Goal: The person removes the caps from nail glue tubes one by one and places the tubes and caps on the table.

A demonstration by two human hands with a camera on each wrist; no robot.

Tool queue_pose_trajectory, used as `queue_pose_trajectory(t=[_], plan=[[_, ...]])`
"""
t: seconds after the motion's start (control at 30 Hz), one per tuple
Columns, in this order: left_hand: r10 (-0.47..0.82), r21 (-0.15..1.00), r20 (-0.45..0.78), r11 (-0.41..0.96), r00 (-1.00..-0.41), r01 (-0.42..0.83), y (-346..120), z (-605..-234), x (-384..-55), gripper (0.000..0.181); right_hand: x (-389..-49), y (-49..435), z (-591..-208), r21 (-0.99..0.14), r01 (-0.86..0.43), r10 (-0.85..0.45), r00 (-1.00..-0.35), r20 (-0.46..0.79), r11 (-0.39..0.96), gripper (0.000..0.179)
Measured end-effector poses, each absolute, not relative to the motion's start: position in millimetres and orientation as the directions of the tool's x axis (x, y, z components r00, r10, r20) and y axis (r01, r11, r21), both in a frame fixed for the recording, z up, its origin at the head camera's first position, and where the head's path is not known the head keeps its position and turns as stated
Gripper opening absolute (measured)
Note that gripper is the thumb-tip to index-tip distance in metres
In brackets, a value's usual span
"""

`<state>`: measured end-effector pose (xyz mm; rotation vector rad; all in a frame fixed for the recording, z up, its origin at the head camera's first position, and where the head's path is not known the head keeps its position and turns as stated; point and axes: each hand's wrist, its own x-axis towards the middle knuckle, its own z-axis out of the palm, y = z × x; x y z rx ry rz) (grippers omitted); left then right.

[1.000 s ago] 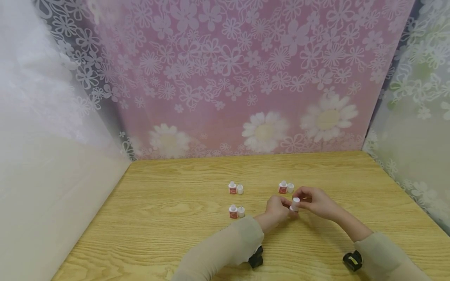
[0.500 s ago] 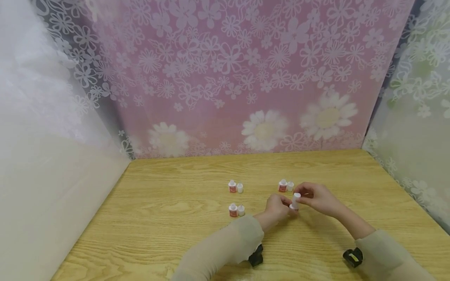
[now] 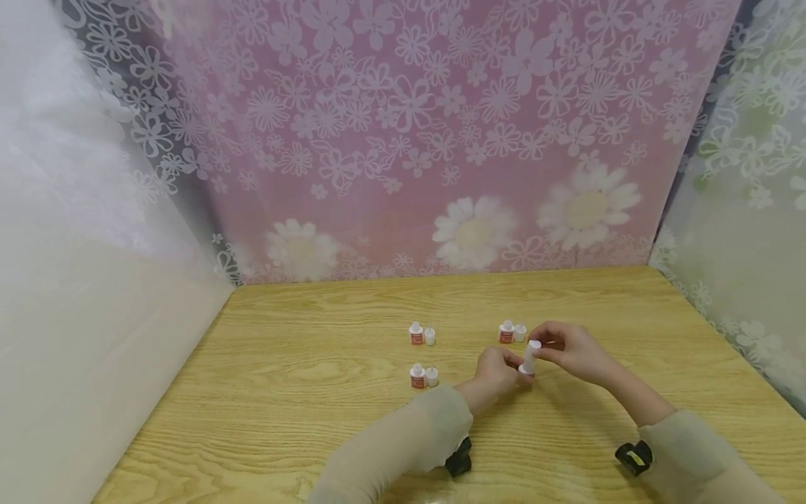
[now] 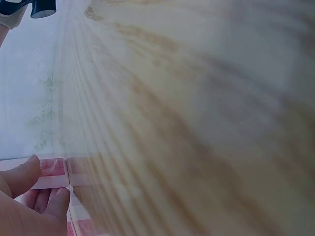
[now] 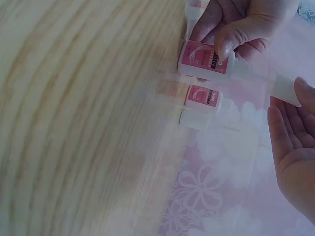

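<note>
In the head view my left hand (image 3: pixel 497 372) grips a small white bottle (image 3: pixel 526 370) with a red label, low over the wooden table. My right hand (image 3: pixel 576 352) pinches its white cap (image 3: pixel 534 346) just above the neck. Seen from the right wrist, the bottle (image 5: pixel 204 60) lies between left thumb and fingers, and a pale thin stem links its neck to the cap (image 5: pixel 285 89). The left wrist view shows thumb and fingers of the left hand (image 4: pixel 29 196) around the bottle's red label (image 4: pixel 51 167).
Three similar uncapped bottles stand on the table: one at the back left (image 3: pixel 417 335), one at the front left (image 3: pixel 418 378), one at the back right (image 3: pixel 506 334). Each has a white cap (image 3: pixel 430 337) beside it. Pink flowered sheeting (image 3: pixel 403 140) rises behind the table.
My right hand has drawn the cap up and slightly right, away from the bottle neck, widening the gap. The left hand and bottle have stayed nearly still.
</note>
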<state>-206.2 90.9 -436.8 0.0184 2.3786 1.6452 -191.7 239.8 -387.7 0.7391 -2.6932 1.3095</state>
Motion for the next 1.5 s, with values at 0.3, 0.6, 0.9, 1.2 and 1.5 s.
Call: queue_pose_trajectory(t=[0.3,0.6,0.9,1.2,1.5], plan=[[0.158,0.928,-0.196,0.349,-0.968,-0.13,90,-434,-205,0.02,-191,241,-382,-0.731,-0.445,-0.396,-0.882,0.256,0.517,0.015],[0.155,0.928,-0.188,0.352,-0.97,-0.123,90,-435,-207,0.02,-190,242,-377,-0.717,-0.441,-0.379,-0.888,0.261,0.54,0.015],[0.166,0.93,-0.183,0.347,-0.969,-0.116,90,-436,-208,0.02,-191,243,-375,-0.715,-0.439,-0.377,-0.889,0.259,0.545,0.016],[0.165,0.929,-0.192,0.348,-0.968,-0.125,90,-434,-206,0.02,-190,244,-374,-0.727,-0.426,-0.374,-0.894,0.246,0.539,0.017],[0.16,0.93,-0.191,0.344,-0.969,-0.126,91,-434,-205,0.019,-188,243,-374,-0.731,-0.412,-0.364,-0.901,0.236,0.544,0.017]])
